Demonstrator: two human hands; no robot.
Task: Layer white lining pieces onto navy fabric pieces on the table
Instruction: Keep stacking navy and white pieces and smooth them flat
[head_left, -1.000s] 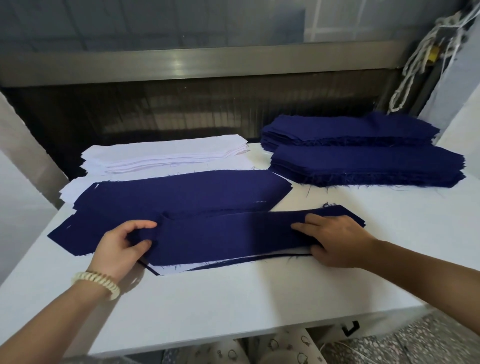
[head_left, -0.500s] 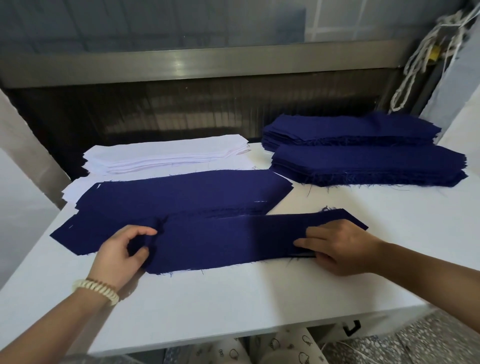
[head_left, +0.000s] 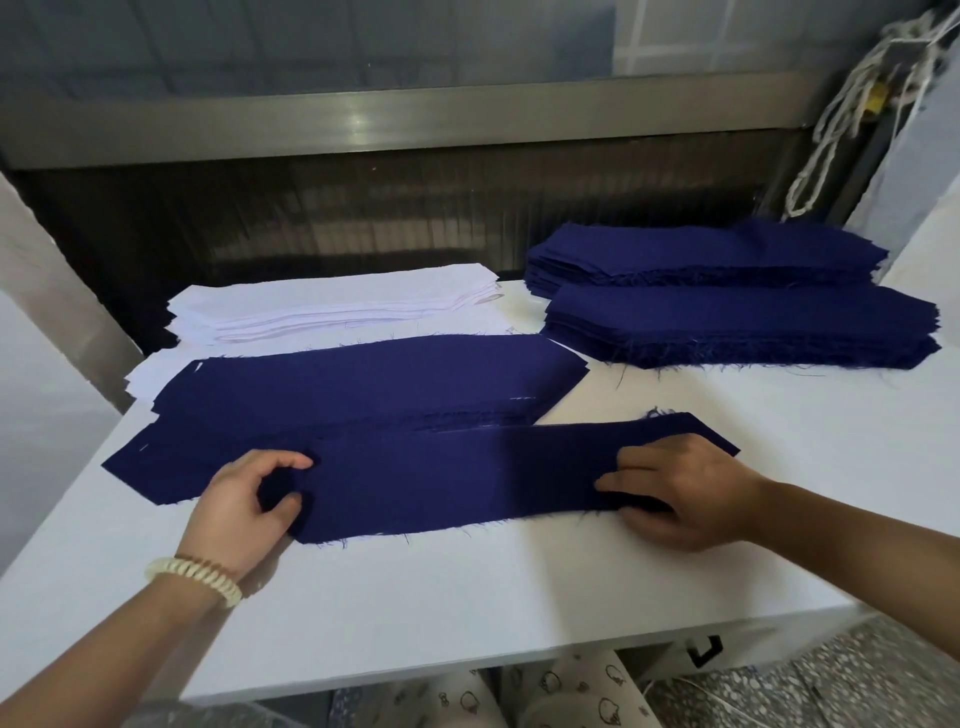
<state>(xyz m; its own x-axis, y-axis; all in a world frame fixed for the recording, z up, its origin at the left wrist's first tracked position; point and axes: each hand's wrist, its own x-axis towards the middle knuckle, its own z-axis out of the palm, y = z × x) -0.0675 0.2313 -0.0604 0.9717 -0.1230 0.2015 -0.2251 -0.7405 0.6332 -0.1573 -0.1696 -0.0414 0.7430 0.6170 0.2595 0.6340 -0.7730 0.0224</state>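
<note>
A long navy fabric piece lies flat near the front of the white table. My left hand pinches its left end between thumb and fingers. My right hand grips its right end, fingers on top and thumb beneath the edge. Behind it lie laid-out navy pieces, overlapping toward the left. A stack of white lining pieces sits at the back left. No white lining shows under the held piece.
Two thick stacks of navy pieces stand at the back right. A dark metal-framed panel runs behind the table. White cords hang at the upper right. Bare table surface stretches along the front and right.
The held navy piece has come down flat on the table, and the white layer seen under its front edge a second ago is now covered. Both hands stay at its ends.
</note>
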